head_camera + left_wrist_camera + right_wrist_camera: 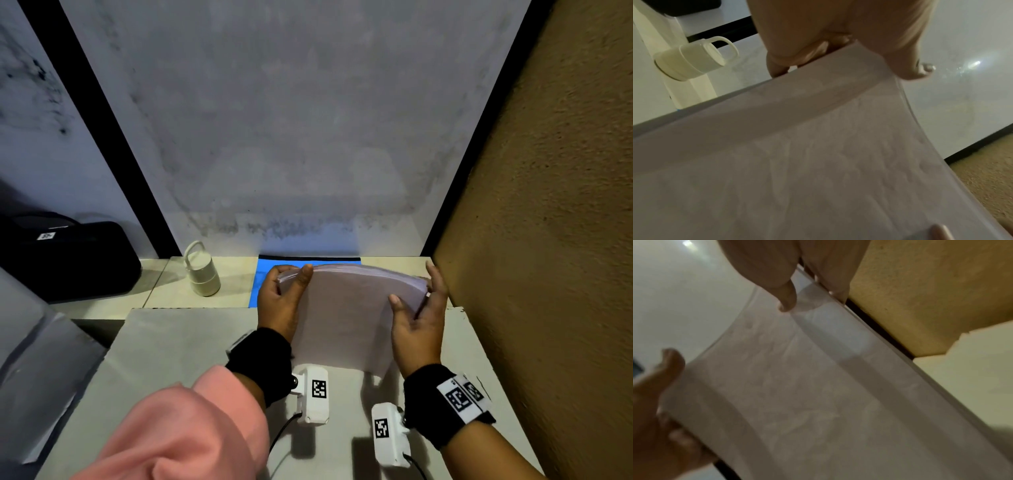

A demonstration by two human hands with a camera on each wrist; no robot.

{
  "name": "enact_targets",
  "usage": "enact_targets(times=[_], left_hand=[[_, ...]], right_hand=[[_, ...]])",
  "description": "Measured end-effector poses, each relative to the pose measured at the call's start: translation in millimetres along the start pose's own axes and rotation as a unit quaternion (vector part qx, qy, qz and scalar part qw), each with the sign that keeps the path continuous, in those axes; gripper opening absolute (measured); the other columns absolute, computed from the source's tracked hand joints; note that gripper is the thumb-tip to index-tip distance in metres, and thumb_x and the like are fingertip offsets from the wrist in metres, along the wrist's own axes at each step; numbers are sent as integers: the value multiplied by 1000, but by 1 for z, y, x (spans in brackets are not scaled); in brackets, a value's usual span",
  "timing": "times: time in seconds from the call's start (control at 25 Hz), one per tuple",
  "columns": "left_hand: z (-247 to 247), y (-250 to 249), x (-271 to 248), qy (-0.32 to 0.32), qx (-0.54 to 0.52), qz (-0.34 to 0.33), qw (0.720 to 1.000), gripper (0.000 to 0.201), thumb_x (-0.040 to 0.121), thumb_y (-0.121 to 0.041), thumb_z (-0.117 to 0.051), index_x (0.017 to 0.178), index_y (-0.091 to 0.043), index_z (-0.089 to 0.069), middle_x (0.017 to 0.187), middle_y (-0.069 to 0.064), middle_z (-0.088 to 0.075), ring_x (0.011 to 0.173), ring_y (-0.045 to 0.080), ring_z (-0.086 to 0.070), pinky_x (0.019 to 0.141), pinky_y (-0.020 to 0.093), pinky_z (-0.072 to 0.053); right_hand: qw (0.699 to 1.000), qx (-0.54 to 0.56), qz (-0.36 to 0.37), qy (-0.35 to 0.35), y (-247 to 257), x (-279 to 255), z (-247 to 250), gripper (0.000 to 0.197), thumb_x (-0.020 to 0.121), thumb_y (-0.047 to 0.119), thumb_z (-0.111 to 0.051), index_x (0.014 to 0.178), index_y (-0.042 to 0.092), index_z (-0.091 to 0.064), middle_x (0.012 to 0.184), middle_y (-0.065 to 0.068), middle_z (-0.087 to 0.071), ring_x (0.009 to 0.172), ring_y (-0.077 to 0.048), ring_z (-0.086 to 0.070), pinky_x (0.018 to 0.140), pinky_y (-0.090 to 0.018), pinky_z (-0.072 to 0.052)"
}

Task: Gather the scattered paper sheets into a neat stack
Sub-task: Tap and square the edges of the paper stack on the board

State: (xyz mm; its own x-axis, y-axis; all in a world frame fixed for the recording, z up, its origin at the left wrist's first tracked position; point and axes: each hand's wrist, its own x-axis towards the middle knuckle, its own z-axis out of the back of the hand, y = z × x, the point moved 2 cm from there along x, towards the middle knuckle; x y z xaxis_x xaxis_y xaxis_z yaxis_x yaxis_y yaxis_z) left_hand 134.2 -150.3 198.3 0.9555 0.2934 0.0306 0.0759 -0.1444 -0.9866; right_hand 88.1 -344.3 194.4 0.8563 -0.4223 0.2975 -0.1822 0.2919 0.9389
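Head view: left hand (pixel 278 301) and right hand (pixel 419 320) each pinch a side edge of the bowed, floppy white paper stack (pixel 346 308), light and likely to slip.

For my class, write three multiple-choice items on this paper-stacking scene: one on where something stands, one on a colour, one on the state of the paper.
1. Where does the cream flask stand?
A. left of the left hand
B. on the paper
C. right of the right hand

2. What colour is the mat behind the paper?
A. red
B. blue
C. green

3. How is the paper stack held?
A. lying flat, untouched
B. rolled into a tube
C. bowed upward between both hands

Key: 1 A, the cream flask is left of the left hand. 2 B, the mat is bright blue. 3 C, the left hand and right hand grip opposite edges of the arched paper stack.
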Motion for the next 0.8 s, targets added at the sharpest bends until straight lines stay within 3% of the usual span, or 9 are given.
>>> enact_targets(times=[0.08, 0.12, 0.24, 0.32, 0.44, 0.52, 0.6, 0.68, 0.8], left_hand=[[-1, 0, -1, -17, -10, 6, 1000, 25, 82, -42, -63, 85, -17, -58, 77, -5, -58, 66, 0, -54, 62, 12, -45], [-2, 0, 0, -25, -18, 7, 1000, 24, 85, -41, -60, 86, -17, -58, 78, -4, -57, 66, 1, -53, 63, 12, -44], [-2, -1, 2, -52, -32, 10, 998, 24, 88, -36, -57, 90, -12, -60, 84, 1, -54, 77, 12, -48, 70, 21, -39], [-1, 0, 2, -56, -40, 14, 998, 25, 89, -35, -55, 90, -11, -61, 82, 1, -56, 76, 11, -50, 71, 22, -40], [-3, 2, -2, -41, -26, 9, 999, 20, 87, -35, -59, 83, -15, -59, 75, -5, -57, 63, -1, -53, 68, 18, -44], [-2, 2, -1, -49, -39, 14, 998, 19, 88, -32, -58, 82, -14, -57, 73, -3, -53, 67, 5, -50, 71, 23, -40], [-1, 1, 0, -39, -49, 12, 998, 20, 88, -34, -57, 82, -14, -56, 73, -2, -52, 66, 5, -50, 69, 18, -41], [0, 3, -1, -23, -24, 3, 999, 20, 85, -37, -62, 81, -18, -56, 74, -4, -56, 61, -4, -53, 63, 9, -44], [0, 6, -6, -8, -10, 26, 1000, 17, 83, -40, -63, 81, -23, -59, 83, -2, -63, 75, 10, -59, 76, 28, -50]], right_hand=[[989, -101, 108, 0, -1, -5, -3, 62, 89, 7, -56, 131, 48, -35, 130, 13, -28, 117, 20, -34, 93, -1, -33], [984, -126, 128, 11, -4, -6, -4, 59, 90, 8, -55, 129, 49, -38, 132, 11, -27, 116, 24, -31, 96, -4, -32], [987, -133, 93, 6, -7, -8, -5, 51, 90, 17, -56, 127, 48, -38, 135, 2, -28, 106, 12, -37, 97, -16, -36], [986, -129, 106, -1, -8, -10, -5, 52, 88, 20, -59, 129, 40, -36, 132, 1, -30, 107, 4, -37, 93, -12, -37], [990, -111, 89, -10, -10, -11, -3, 54, 86, 24, -61, 130, 40, -33, 123, 12, -30, 107, 5, -40, 94, -17, -40], [994, -86, 65, -20, -9, -12, -2, 57, 85, 28, -62, 131, 39, -30, 123, 17, -29, 111, 0, -41, 95, -23, -43], [995, -75, 60, -4, -6, -13, -1, 61, 84, 29, -63, 132, 41, -27, 126, 16, -30, 114, -2, -39, 92, -17, -41], [998, -54, 35, -1, -5, -14, -2, 65, 85, 25, -63, 131, 46, -21, 128, 16, -30, 118, -5, -39, 95, -21, -42], [998, -49, 43, 1, -4, -15, -2, 66, 84, 32, -62, 128, 54, -19, 127, 20, -31, 118, 4, -40, 99, -20, -41]])
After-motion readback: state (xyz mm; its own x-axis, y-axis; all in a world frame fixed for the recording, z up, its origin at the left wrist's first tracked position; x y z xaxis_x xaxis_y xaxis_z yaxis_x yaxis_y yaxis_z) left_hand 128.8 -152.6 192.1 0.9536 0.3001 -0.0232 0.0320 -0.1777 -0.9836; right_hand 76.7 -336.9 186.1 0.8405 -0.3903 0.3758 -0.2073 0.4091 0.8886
